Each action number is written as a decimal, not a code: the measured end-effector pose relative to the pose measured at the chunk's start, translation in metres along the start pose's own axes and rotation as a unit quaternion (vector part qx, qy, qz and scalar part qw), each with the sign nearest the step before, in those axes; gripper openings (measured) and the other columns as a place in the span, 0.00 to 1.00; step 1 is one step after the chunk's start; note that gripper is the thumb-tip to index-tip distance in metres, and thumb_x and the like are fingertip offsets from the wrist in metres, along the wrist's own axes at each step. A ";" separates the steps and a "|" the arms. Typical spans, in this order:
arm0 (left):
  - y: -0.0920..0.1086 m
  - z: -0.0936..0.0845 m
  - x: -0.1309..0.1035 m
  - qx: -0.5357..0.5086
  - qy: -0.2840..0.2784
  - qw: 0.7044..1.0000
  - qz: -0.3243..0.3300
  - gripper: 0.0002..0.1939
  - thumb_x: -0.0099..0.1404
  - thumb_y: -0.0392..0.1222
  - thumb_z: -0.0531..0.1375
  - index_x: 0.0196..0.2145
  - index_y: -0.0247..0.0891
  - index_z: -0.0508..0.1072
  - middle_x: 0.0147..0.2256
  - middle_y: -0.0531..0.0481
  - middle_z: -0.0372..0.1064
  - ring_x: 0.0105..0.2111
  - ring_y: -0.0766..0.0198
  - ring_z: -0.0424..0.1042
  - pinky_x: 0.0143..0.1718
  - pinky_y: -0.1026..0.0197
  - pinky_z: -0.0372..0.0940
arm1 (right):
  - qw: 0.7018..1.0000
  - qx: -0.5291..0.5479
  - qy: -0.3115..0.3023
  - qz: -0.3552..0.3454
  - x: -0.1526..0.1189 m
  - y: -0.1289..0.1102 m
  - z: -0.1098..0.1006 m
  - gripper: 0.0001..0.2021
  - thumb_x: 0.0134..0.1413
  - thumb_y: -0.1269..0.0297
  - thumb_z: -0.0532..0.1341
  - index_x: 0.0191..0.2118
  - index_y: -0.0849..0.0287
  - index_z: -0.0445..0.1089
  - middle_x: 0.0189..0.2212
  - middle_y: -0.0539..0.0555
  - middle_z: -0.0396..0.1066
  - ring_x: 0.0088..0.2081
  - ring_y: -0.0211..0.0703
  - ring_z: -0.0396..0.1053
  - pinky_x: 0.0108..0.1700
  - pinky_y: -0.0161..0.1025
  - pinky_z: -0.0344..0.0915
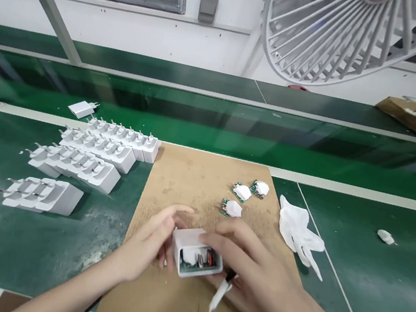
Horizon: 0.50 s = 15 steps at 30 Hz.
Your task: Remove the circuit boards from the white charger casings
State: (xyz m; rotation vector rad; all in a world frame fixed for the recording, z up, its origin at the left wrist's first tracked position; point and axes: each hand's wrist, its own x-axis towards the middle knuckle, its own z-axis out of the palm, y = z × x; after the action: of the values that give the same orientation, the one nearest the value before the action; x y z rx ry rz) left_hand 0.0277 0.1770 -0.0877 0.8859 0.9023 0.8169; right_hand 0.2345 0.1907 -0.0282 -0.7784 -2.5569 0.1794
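Note:
A white charger housing (189,237) is held over the cardboard sheet, its open end facing me. Inside it a circuit board (199,259) with white filler and red and black parts shows. My left hand (155,239) is closed against the housing's left side, one finger stretched out above it. My right hand (250,265) grips the housing from the right, fingertips on its top. A slim tool with a black part and whitish end (220,294) is tucked in the same hand; its kind is unclear. Just beyond lie three circuit boards with white filler (233,208).
Rows of white plug chargers (93,173) stand at left, with a single charger (82,109) behind them. A white glove (300,231) and a small white piece (386,236) lie at right. A large fan (325,38) overhangs the bench; a cardboard box (411,115) sits on the shelf.

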 end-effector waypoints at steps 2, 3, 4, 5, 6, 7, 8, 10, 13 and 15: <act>0.002 0.000 -0.005 0.043 -0.008 0.998 0.045 0.33 0.57 0.61 0.60 0.56 0.46 0.63 0.38 0.49 0.70 0.25 0.67 0.69 0.26 0.65 0.63 | 0.999 -0.009 0.028 0.021 -0.003 0.000 0.007 0.12 0.57 0.75 0.53 0.47 0.62 0.63 0.34 0.55 0.65 0.30 0.39 0.65 0.25 0.33 0.61; 0.003 0.001 -0.007 0.049 -0.023 0.997 0.047 0.35 0.56 0.59 0.62 0.58 0.47 0.61 0.37 0.49 0.70 0.27 0.66 0.69 0.29 0.63 0.65 | 0.999 -0.009 0.036 0.026 -0.004 -0.001 0.010 0.12 0.58 0.75 0.53 0.47 0.62 0.62 0.33 0.55 0.65 0.30 0.39 0.65 0.25 0.33 0.61; 0.004 0.003 -0.009 0.045 -0.036 0.998 0.040 0.36 0.55 0.56 0.64 0.59 0.47 0.60 0.37 0.50 0.70 0.29 0.64 0.70 0.32 0.62 0.65 | 0.999 -0.007 0.039 0.027 -0.004 -0.003 0.013 0.11 0.58 0.74 0.53 0.47 0.62 0.62 0.33 0.55 0.65 0.30 0.39 0.66 0.25 0.33 0.62; 0.004 0.004 -0.009 0.038 -0.047 0.998 0.028 0.35 0.55 0.53 0.65 0.58 0.47 0.60 0.37 0.50 0.71 0.30 0.63 0.70 0.34 0.61 0.66 | 0.999 -0.002 0.039 0.027 -0.003 -0.004 0.015 0.11 0.59 0.74 0.53 0.47 0.62 0.62 0.33 0.54 0.65 0.31 0.39 0.66 0.26 0.33 0.63; 0.005 0.006 -0.009 0.029 -0.050 0.998 0.022 0.33 0.56 0.50 0.66 0.57 0.46 0.61 0.37 0.49 0.71 0.32 0.63 0.71 0.35 0.60 0.66 | 0.999 0.008 0.035 0.031 -0.002 -0.006 0.015 0.10 0.60 0.72 0.53 0.47 0.62 0.62 0.34 0.54 0.65 0.31 0.39 0.66 0.26 0.33 0.64; 0.006 0.008 -0.009 0.022 -0.047 0.998 0.024 0.31 0.55 0.48 0.66 0.55 0.44 0.63 0.38 0.49 0.71 0.33 0.62 0.71 0.35 0.60 0.67 | 0.999 0.024 0.024 0.038 -0.001 -0.007 0.014 0.11 0.60 0.70 0.54 0.48 0.61 0.62 0.35 0.55 0.65 0.32 0.39 0.67 0.27 0.33 0.65; 0.007 0.009 -0.008 0.017 -0.040 0.999 0.030 0.27 0.55 0.46 0.67 0.52 0.42 0.66 0.38 0.49 0.71 0.33 0.62 0.71 0.35 0.61 0.67 | 0.998 0.047 0.005 0.047 0.001 -0.008 0.011 0.12 0.60 0.69 0.55 0.50 0.61 0.62 0.37 0.55 0.65 0.34 0.39 0.68 0.29 0.33 0.67; 0.008 0.010 -0.007 0.010 -0.033 0.999 0.040 0.23 0.55 0.44 0.67 0.47 0.39 0.69 0.36 0.49 0.71 0.32 0.64 0.71 0.33 0.62 0.67 | 0.992 0.103 -0.029 0.069 0.004 -0.007 0.000 0.15 0.61 0.67 0.54 0.53 0.59 0.62 0.43 0.57 0.63 0.41 0.40 0.68 0.37 0.34 0.70; 0.009 0.010 -0.008 0.011 -0.029 0.999 0.032 0.22 0.53 0.42 0.68 0.44 0.38 0.70 0.34 0.50 0.72 0.30 0.66 0.71 0.32 0.64 0.67 | 0.986 0.136 0.026 0.091 0.002 -0.001 -0.023 0.16 0.67 0.65 0.45 0.51 0.53 0.67 0.48 0.57 0.59 0.49 0.43 0.65 0.44 0.37 0.69; 0.010 0.011 -0.008 0.017 -0.020 0.999 0.028 0.22 0.52 0.41 0.69 0.44 0.38 0.70 0.33 0.49 0.73 0.30 0.65 0.71 0.31 0.64 0.67 | 0.990 0.076 0.078 0.090 -0.001 0.001 -0.037 0.23 0.69 0.63 0.37 0.48 0.54 0.68 0.42 0.57 0.60 0.43 0.41 0.67 0.38 0.36 0.70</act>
State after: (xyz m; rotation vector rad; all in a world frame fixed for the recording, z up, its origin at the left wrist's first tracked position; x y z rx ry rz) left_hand 0.0319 0.1706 -0.0728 0.9582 0.8606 0.8313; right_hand 0.2531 0.1904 0.0037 -0.9258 -2.2950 0.3535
